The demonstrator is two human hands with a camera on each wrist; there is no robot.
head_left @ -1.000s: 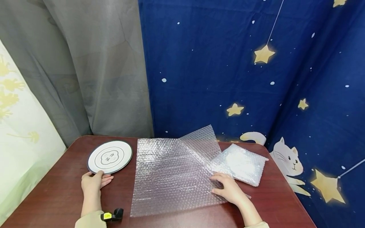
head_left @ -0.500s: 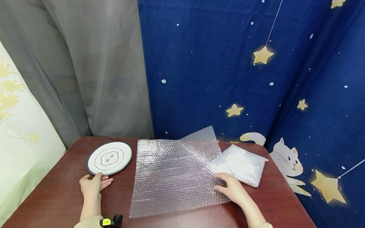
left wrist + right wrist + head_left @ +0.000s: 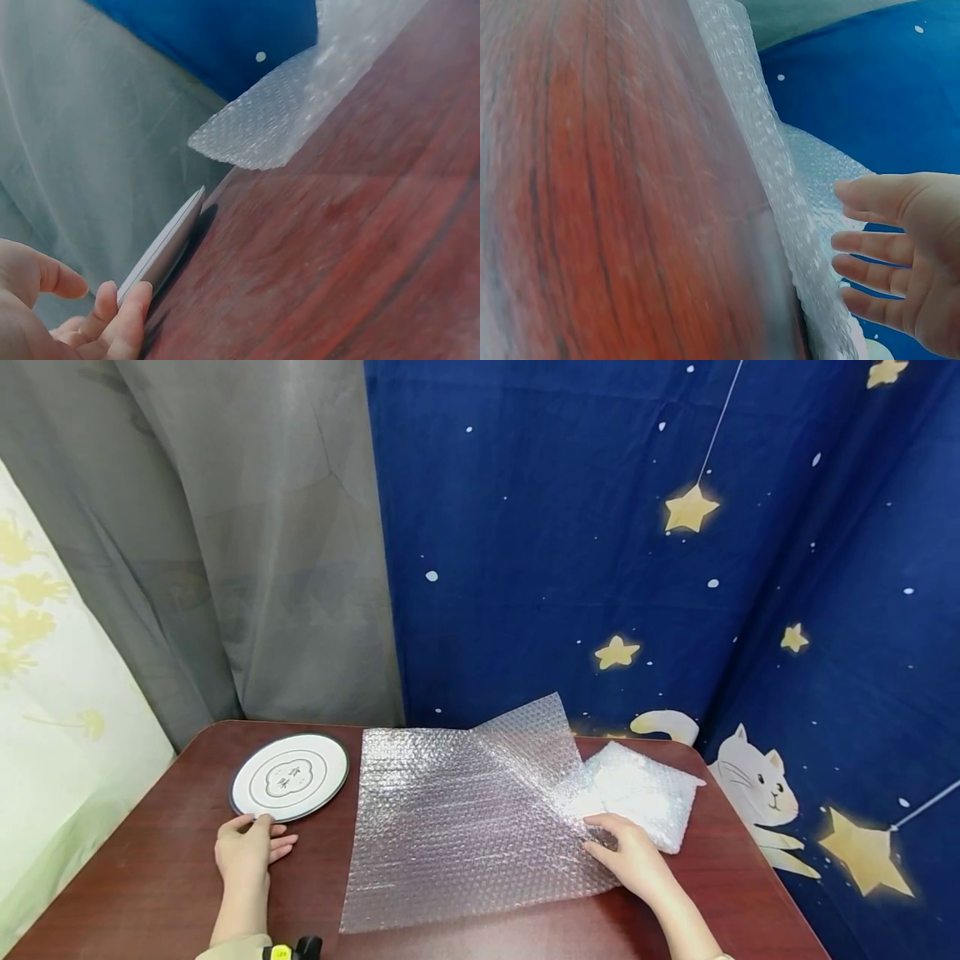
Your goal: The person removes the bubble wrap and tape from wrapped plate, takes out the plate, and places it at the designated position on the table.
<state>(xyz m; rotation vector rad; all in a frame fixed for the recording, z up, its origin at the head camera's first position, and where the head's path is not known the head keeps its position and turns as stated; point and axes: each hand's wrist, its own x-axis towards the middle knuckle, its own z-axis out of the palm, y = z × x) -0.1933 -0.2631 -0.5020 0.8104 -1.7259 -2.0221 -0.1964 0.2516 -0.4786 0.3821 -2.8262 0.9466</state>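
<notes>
A round white plate (image 3: 315, 760) with a dark rim and a printed emblem lies at the left of the table. My left hand (image 3: 246, 852) is at its near edge. In the left wrist view, fingertips (image 3: 139, 292) touch the plate's rim (image 3: 166, 240) while the thumb stands apart from it. A large sheet of bubble wrap (image 3: 450, 827) is spread over the middle, its far right corner folded askew. Over the sheet's right side is my right hand (image 3: 633, 860), fingers extended and loosely spread, gripping nothing. Bubble wrap (image 3: 765, 150) also shows beyond those fingers in the right wrist view.
A flat bubble-wrapped packet (image 3: 652, 793) lies at the right, overlapping the sheet. The dark red wooden table (image 3: 172, 860) ends at a back edge close behind these things. Grey curtain (image 3: 300, 568) and blue star-patterned curtain (image 3: 517, 552) hang behind it.
My right hand has shifted rightward along the sheet's right side. At the plate's near edge, my left hand has changed only slightly. Plate, sheet and packet lie as before.
</notes>
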